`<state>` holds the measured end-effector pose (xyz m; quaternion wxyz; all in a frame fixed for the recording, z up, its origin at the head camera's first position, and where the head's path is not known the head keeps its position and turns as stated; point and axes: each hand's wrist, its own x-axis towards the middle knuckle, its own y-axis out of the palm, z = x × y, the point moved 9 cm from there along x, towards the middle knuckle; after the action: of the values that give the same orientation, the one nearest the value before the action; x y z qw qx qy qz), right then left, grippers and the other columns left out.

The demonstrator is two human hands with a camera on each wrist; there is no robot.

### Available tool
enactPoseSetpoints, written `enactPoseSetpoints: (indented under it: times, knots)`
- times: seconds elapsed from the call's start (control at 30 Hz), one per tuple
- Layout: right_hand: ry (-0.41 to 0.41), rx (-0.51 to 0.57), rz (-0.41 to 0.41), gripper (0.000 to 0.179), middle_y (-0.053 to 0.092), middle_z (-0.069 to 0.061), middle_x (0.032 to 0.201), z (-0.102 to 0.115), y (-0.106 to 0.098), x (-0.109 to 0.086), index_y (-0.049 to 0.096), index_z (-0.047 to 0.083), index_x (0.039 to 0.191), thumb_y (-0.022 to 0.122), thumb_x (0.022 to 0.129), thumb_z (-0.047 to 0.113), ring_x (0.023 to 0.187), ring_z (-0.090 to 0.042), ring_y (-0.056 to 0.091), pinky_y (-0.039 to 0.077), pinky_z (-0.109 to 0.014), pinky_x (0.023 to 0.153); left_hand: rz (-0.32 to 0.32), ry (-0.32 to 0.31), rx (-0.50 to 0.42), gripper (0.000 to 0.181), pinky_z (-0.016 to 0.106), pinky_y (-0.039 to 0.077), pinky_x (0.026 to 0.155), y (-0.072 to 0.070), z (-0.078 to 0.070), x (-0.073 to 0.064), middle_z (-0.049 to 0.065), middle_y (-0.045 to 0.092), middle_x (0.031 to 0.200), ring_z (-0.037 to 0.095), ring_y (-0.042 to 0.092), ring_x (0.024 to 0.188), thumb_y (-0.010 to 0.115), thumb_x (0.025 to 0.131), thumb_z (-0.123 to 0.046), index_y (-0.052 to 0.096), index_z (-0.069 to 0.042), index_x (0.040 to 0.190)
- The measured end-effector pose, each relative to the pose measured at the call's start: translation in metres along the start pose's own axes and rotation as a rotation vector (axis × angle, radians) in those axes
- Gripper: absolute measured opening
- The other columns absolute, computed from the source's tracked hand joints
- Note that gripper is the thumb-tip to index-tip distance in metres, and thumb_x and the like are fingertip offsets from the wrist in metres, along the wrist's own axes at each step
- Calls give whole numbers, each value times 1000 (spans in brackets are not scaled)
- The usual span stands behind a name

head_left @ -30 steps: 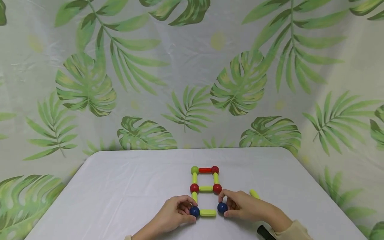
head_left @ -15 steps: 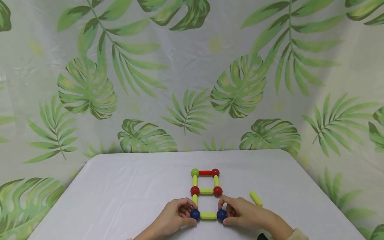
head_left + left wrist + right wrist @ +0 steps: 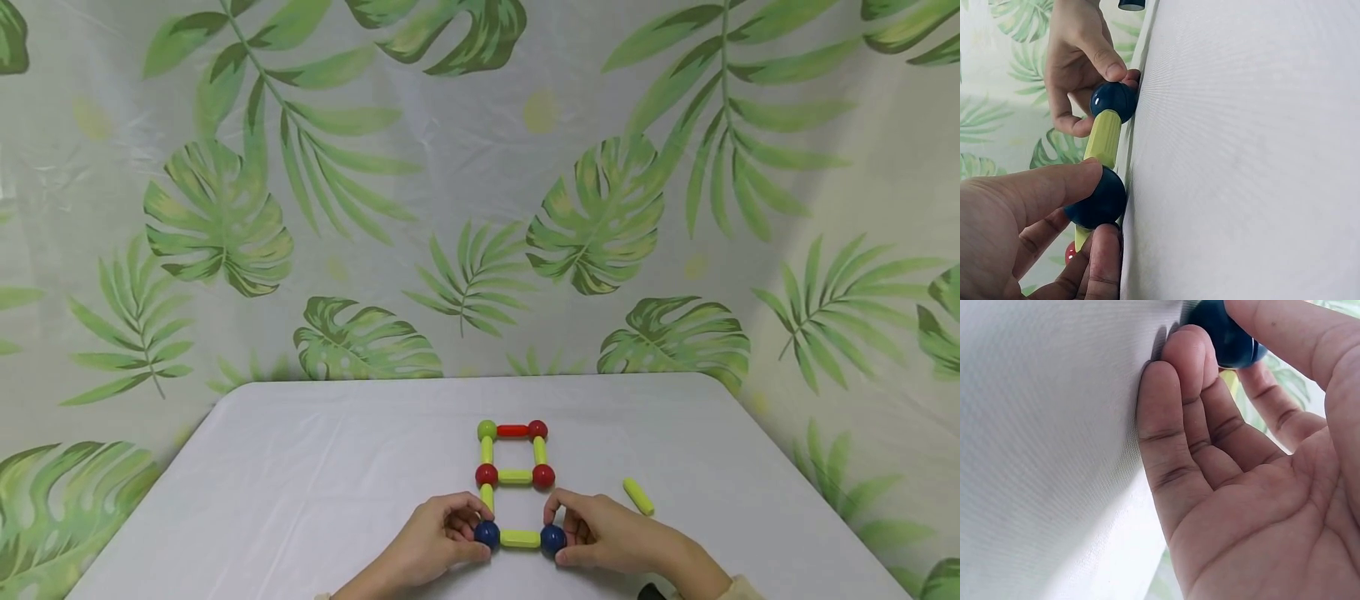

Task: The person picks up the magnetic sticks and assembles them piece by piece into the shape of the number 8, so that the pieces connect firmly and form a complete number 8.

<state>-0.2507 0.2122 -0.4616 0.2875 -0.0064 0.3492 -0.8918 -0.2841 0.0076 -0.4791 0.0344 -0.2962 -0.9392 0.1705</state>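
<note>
My left hand (image 3: 438, 537) pinches a dark blue ball (image 3: 487, 534) between thumb and fingers at the near left corner of a flat stick-and-ball figure. With thumb and fingers, my right hand (image 3: 609, 533) grips a second blue ball (image 3: 553, 540). A yellow-green stick (image 3: 521, 539) bridges the two, touching both, as the left wrist view also shows. Behind the left blue ball, another yellow-green stick (image 3: 487, 498) runs to a red ball (image 3: 487, 475). No stick shows between the right blue ball and the red ball (image 3: 543, 477) beyond it. In the right wrist view, fingers partly hide the blue ball (image 3: 1225, 331).
The figure's far square has a green ball (image 3: 487, 431), a red ball (image 3: 537, 431) and a red stick (image 3: 513, 431) between them. A loose yellow-green stick (image 3: 639, 497) lies right of the figure on the white table (image 3: 300, 467). A leaf-patterned cloth (image 3: 480, 167) hangs behind.
My right hand has brought its blue ball slightly left, closing the gap to the near stick's end. The left hand keeps its hold. The head view has tilted slightly.
</note>
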Motion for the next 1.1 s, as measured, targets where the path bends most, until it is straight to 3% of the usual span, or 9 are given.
enactPoseSetpoints:
  times: [0.47, 0.6, 0.73, 0.87, 1.1]
  knots:
    - [1, 15, -15, 35, 62, 2, 86, -2, -1, -3, 59, 16, 125, 81, 97, 20, 71, -5, 54, 44, -18, 65, 9, 21, 2, 35, 18, 49, 70, -1, -1, 2, 2, 66, 93, 15, 59, 83, 90, 85, -5, 74, -12, 116]
    - [-7, 16, -28, 39, 64, 3, 86, -2, -6, -5, 58, 15, 128, 81, 97, 21, 71, -5, 56, 47, -18, 67, 3, 17, 20, 37, 18, 49, 68, -2, -2, 3, 2, 67, 95, 15, 60, 83, 87, 89, -10, 69, -14, 121]
    - [-36, 9, -47, 38, 64, 3, 86, -1, -15, -8, 59, 12, 130, 79, 99, 21, 71, -4, 57, 47, -19, 67, 4, 0, 30, 31, 22, 48, 61, -3, -1, 5, 1, 69, 94, 14, 63, 78, 80, 98, -20, 66, -15, 125]
    - [-50, -40, -84, 36, 63, 5, 85, -2, -27, -12, 60, 11, 129, 78, 100, 23, 71, -3, 56, 47, -20, 66, 7, -3, 21, 30, 25, 49, 57, -5, 1, 8, 2, 72, 93, 16, 66, 73, 74, 102, -19, 64, -12, 129]
    - [-27, -111, -178, 34, 62, 3, 87, -12, -56, -26, 61, 8, 129, 75, 102, 24, 70, -4, 55, 47, -22, 64, -11, -23, 37, 46, 27, 56, 62, -11, 2, 17, 1, 75, 87, 16, 69, 69, 75, 102, -20, 54, -13, 142]
